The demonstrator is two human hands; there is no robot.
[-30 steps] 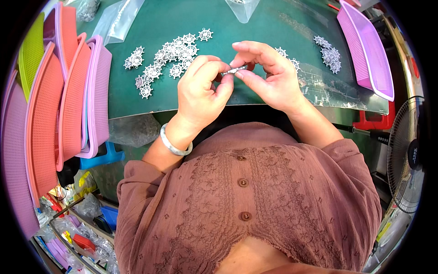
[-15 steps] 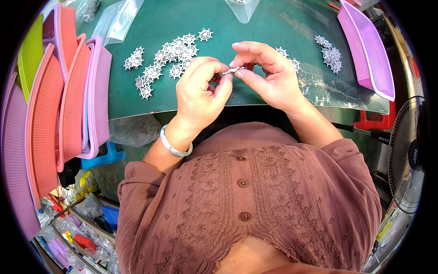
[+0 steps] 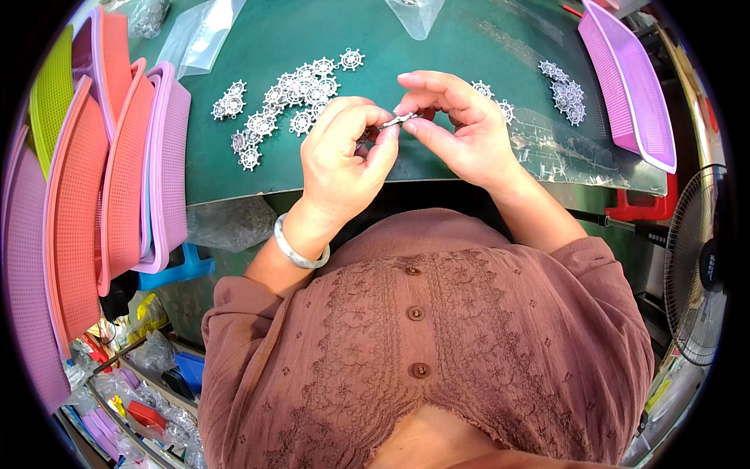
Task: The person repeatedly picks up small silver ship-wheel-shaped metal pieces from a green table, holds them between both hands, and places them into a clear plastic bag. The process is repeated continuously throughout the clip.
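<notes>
The silvery piece (image 3: 398,120) is above the green bench (image 3: 445,51), a fan (image 3: 709,264) at three o'clock. Curled left hand (image 3: 340,152) and right hand (image 3: 470,129) pinch it at twelve.

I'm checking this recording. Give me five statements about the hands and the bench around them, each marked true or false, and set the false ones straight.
1. The left hand and right hand meet at a small silvery piece. True.
2. The bracelet is on the right wrist. False: it is on the left wrist.
3. The wheel-shaped pieces all lie in one heap. False: they lie in separate groups, on both sides of the hands.
4. A lilac basket is to the right of both hands. True.
5. The fan stands at the picture's left edge. False: it is at the right edge.
</notes>
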